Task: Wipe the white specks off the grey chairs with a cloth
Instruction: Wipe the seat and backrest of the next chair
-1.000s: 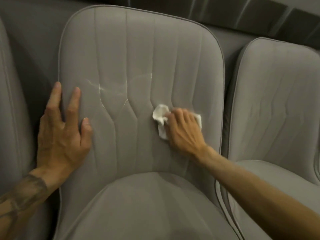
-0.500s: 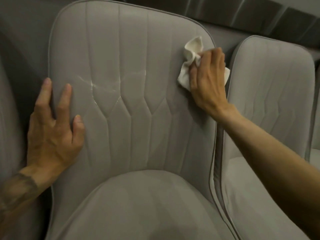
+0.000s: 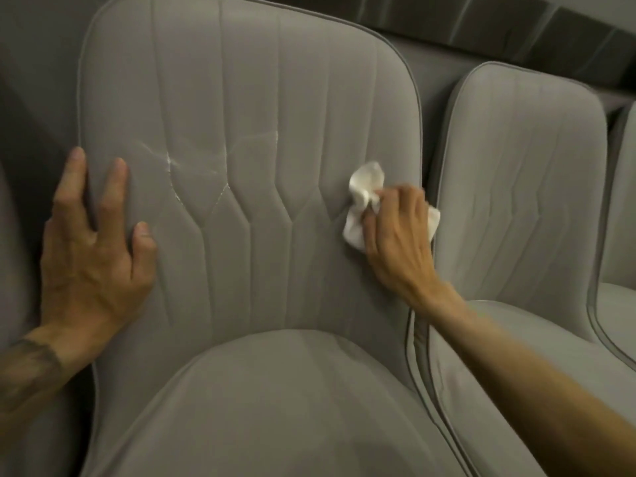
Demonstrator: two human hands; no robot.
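Note:
A grey padded chair (image 3: 247, 98) fills the middle of the view, backrest upright and seat toward me. White streaks (image 3: 172, 160) run across the left and centre of the backrest along the stitching. My right hand (image 3: 395, 239) presses a crumpled white cloth (image 3: 364, 187) against the right side of the backrest, near its edge. My left hand (image 3: 93, 249) lies flat with fingers spread on the backrest's left edge, holding nothing.
A second grey chair (image 3: 523, 187) stands close on the right, and part of a third (image 3: 623, 208) shows at the far right edge. Another grey chair edge (image 3: 13, 270) is at the left. A dark wall strip (image 3: 516, 36) runs behind.
My right hand has brought the cloth down from the backrest's upper right corner to its mid right side. My left hand stays on the left edge.

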